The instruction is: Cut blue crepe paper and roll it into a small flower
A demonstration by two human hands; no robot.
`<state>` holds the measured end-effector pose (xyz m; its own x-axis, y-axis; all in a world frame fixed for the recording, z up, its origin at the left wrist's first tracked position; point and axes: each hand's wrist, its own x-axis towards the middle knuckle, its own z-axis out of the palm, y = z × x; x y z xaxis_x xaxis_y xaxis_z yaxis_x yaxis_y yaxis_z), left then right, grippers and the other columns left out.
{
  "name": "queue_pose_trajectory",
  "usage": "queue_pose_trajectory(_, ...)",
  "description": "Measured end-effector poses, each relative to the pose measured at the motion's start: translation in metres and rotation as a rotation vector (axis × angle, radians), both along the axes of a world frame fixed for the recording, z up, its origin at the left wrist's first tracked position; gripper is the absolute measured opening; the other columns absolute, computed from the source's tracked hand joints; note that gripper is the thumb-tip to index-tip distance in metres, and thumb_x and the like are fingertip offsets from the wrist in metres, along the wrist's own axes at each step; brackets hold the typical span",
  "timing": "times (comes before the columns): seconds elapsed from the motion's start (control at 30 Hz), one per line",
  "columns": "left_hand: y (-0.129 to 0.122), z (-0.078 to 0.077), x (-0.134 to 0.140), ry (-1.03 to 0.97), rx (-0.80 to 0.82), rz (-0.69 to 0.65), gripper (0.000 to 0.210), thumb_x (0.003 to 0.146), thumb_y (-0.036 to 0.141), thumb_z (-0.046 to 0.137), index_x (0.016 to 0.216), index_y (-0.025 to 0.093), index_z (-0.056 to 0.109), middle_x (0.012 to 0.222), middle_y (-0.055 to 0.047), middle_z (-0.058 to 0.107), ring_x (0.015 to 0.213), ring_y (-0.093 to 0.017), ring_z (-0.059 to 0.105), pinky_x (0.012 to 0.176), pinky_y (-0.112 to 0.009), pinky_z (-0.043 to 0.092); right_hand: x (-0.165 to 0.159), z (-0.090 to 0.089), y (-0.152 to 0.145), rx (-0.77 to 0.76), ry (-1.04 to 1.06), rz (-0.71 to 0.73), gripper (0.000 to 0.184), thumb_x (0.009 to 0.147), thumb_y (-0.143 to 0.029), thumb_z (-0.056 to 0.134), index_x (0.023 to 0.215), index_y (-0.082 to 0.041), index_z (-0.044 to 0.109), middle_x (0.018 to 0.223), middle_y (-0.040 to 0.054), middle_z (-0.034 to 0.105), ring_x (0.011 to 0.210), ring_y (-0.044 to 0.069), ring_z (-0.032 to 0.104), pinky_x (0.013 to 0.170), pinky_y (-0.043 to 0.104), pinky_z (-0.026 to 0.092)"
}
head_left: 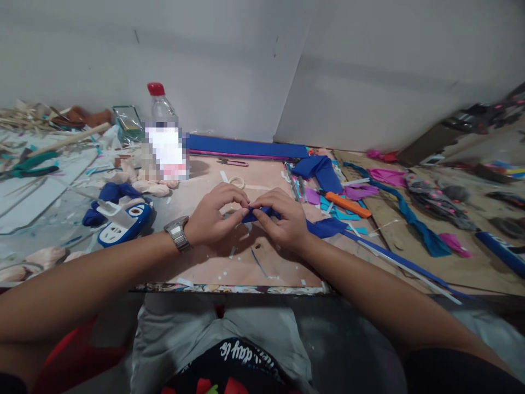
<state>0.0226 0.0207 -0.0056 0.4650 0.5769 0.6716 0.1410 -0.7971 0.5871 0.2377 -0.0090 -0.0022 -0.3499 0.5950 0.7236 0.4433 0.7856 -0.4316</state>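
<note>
Both my hands meet over the middle of the work table, pinching one blue fabric strip (328,227). My left hand (215,213), with a metal watch on its wrist, grips the strip's end between thumb and forefinger. My right hand (283,219) closes on the same strip just beside it. From under the right hand the strip trails off to the right across the table. Just beyond my fingers lies a cream-coloured ring (237,183). The exact fold between the fingertips is partly hidden.
A bottle with a red cap (156,89) stands behind a bright blurred patch. Pink-handled snips (233,163) and an orange cutter (348,204) lie on the table (205,262). At left are a blue-and-white tape dispenser (125,223) and green-handled pliers (35,164). Fabric scraps surround them.
</note>
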Motion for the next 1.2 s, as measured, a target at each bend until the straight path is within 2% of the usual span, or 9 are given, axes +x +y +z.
queue_pose_trajectory(0.27, 0.0017, -0.0033, -0.0003, -0.019, 0.032, 0.009, 0.011, 0.095, 0.031, 0.072, 0.095, 0.02, 0.073, 0.099, -0.008, 0.075, 0.099, -0.023, 0.067, 0.094, -0.039, 0.05, 0.0003, -0.0007, 0.0017, 0.05, -0.037, -0.027, 0.005, 0.096, -0.022, 0.067, 0.098, -0.024, 0.072, 0.093, 0.005, 0.079, 0.089, 0.021, 0.072, 0.085, 0.041, 0.054)
queue_pose_trajectory(0.87, -0.0007, -0.0016, 0.0002, -0.006, 0.063, -0.056, 0.007, 0.096, 0.026, 0.066, 0.098, 0.02, 0.07, 0.1, -0.007, 0.074, 0.098, -0.022, 0.066, 0.094, -0.042, 0.05, -0.0012, -0.0001, -0.0014, 0.097, -0.06, -0.019, 0.01, 0.096, -0.02, 0.069, 0.104, -0.025, 0.07, 0.095, 0.003, 0.079, 0.086, 0.02, 0.071, 0.084, 0.04, 0.053)
queue_pose_trajectory(1.07, -0.0008, -0.0003, 0.0004, -0.048, -0.007, -0.052, 0.008, 0.097, 0.026, 0.066, 0.095, 0.02, 0.071, 0.098, -0.007, 0.073, 0.096, -0.021, 0.067, 0.092, -0.04, 0.052, -0.0017, 0.0019, -0.0031, 0.099, -0.058, -0.022, 0.01, 0.096, -0.023, 0.07, 0.105, -0.026, 0.069, 0.096, 0.0028, 0.079, 0.087, 0.021, 0.071, 0.085, 0.041, 0.052)
queue_pose_trajectory(1.2, 0.001, -0.0011, 0.0003, -0.082, -0.096, -0.099, 0.01, 0.098, 0.027, 0.066, 0.096, 0.02, 0.072, 0.1, -0.009, 0.072, 0.099, -0.021, 0.067, 0.092, -0.039, 0.053, -0.0012, 0.0023, -0.0026, 0.093, -0.048, -0.031, 0.009, 0.095, -0.025, 0.072, 0.104, -0.025, 0.07, 0.095, 0.0041, 0.079, 0.087, 0.021, 0.071, 0.085, 0.041, 0.052)
